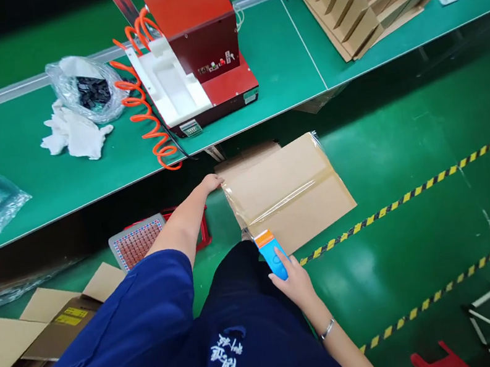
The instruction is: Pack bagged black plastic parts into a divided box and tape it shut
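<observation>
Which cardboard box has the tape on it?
The closed cardboard box on the floor between the left hand and the tape dispenser in the right hand. The flattened boxes at lower left show no tape.

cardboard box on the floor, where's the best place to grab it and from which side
Probably the two short ends, one hand on each. The cardboard box lies flat and wide with clear tape along its top seam, so the top gives the fingers nothing to hook. The left hand already rests on the far-left corner; the right hand, holding the blue tape dispenser at the near edge, could take the opposite end.
</observation>
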Tool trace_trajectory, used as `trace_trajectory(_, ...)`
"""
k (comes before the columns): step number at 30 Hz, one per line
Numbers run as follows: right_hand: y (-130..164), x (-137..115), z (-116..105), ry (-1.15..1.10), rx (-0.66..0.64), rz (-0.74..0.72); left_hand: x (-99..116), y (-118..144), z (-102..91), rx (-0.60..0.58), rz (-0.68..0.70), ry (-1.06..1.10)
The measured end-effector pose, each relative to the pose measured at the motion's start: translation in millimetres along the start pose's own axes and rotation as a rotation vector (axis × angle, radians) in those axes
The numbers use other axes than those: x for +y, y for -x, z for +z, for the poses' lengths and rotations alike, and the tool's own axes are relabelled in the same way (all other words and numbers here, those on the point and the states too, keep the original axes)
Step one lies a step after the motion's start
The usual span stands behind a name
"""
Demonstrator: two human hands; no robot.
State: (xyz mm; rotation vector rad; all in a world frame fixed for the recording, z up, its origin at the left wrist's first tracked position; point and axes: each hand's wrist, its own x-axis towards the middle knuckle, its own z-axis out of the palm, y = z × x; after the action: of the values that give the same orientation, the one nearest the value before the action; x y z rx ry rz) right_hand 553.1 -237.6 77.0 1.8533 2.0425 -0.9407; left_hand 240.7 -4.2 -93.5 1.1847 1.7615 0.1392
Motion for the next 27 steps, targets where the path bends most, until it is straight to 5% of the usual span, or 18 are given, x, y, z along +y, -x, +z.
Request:
trace_trajectory(8,2.0,-14.2,0.8,0.014,-0.076,0.081,6.5,-6.1,43.1,0.000,0.045,-0.279)
trace_trajectory(15,145.9,51.6,10.0,0.052,-0.217,0.168,8.8,2.1,59.7,-0.027,0.104,-0.425)
trace_trajectory(17,160.4,64.9,15.1,0.060,-0.318,0.256,9.1,1.1,57.6,-0.032,0.094,-0.434)
trace_trajectory(19,135.5,69.1,26.6,0.062,-0.409,0.336,9.7,1.2,57.0,-0.032,0.073,-0.436)
trace_trajectory(24,-1.3,51.3,67.7,0.057,-0.405,0.373,12.3,3.1,59.1,-0.026,0.040,-0.425)
trace_trajectory(27,-30.7,45.5,54.9,0.053,-0.330,0.379,18.7,8.2,53.0,-0.022,0.056,-0.393)
